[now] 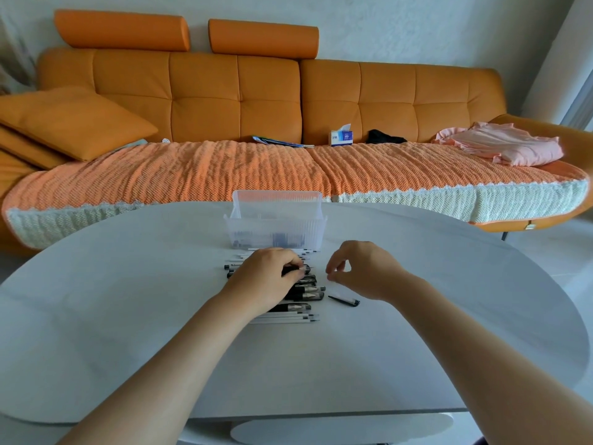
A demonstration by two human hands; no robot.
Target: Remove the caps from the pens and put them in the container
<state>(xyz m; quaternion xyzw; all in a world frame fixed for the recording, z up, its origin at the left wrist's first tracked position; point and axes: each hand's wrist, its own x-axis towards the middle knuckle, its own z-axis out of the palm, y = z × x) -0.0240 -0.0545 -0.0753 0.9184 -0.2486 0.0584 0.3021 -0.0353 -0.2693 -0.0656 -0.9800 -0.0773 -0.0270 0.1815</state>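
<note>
We are working through the uncapping step, judging by the loose black cap [345, 300] lying on the table [128, 300] just right of centre frame. Our left hand [269, 274] is curling its fingers round one black pen [293, 270] atop the row of pens [305, 295] at centre frame, while our right hand [362, 271] is hovering just right of it, fingers loosely curled with nothing visible in them. The hands are apart. The pens are lying with their long axes left to right across the frame, capped ends and tips pointing right. Next, we are probably needing to pinch the loose cap and carry it up-frame to the clear container [276, 220] behind the row.
</note>
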